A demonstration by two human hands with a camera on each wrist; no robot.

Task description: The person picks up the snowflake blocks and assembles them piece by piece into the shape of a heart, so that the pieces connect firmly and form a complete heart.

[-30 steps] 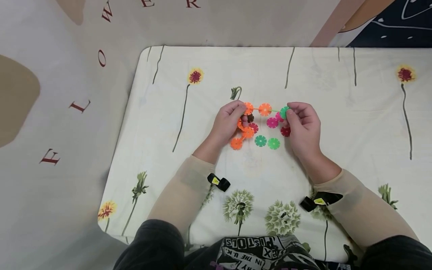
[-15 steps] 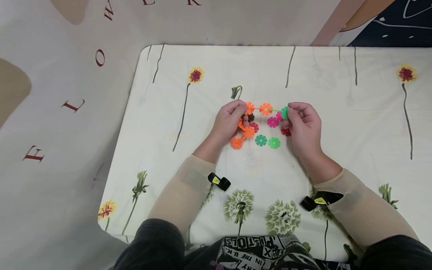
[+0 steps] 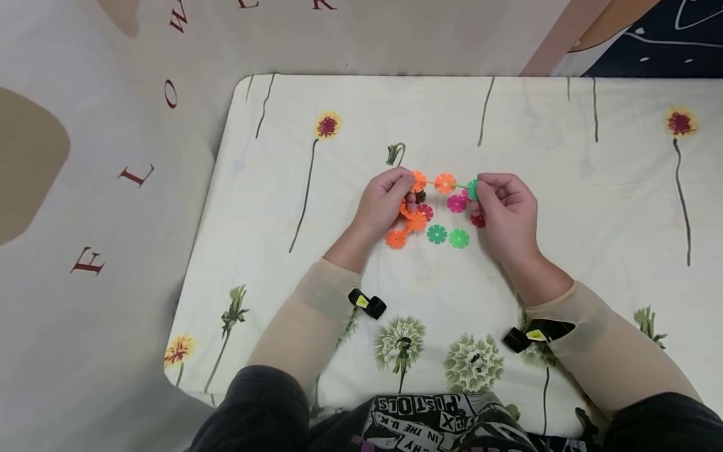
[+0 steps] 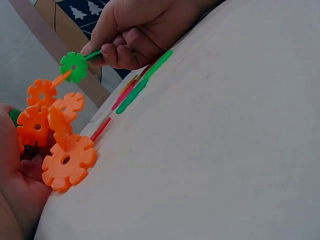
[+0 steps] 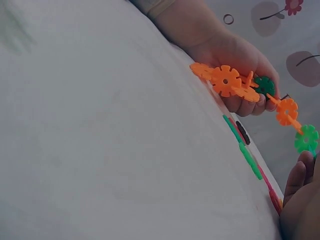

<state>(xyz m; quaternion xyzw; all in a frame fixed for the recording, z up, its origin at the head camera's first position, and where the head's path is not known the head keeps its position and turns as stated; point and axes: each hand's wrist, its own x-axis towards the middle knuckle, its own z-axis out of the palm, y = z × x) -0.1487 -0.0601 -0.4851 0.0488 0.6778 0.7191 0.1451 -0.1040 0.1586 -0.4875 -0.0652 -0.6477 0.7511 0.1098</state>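
Observation:
A chain of slotted plastic snowflake discs stretches between my hands. My left hand (image 3: 381,201) grips the chain at an orange disc (image 3: 418,181), and more linked orange discs (image 4: 69,162) hang below its fingers. A dark green disc (image 5: 263,85) shows beside the left fingers in the right wrist view. At the chain's other end, my right hand (image 3: 511,213) pinches a green disc (image 3: 473,189) between thumb and fingers. In the left wrist view that pinched disc is edge-on, touching a bright green disc (image 4: 73,67) that follows the orange ones. The fingers hide part of the chain.
Loose discs lie flat on the flowered tablecloth (image 3: 418,276): teal (image 3: 437,234), light green (image 3: 459,238), pink (image 3: 456,203), dark red (image 3: 477,220), red (image 3: 425,213) and dark brown (image 3: 420,196). A pale wall (image 3: 395,44) stands behind the table.
My right hand has shifted slightly left with the green disc, towards the orange end of the chain. The left hand stays almost still, and the loose discs lie where they were.

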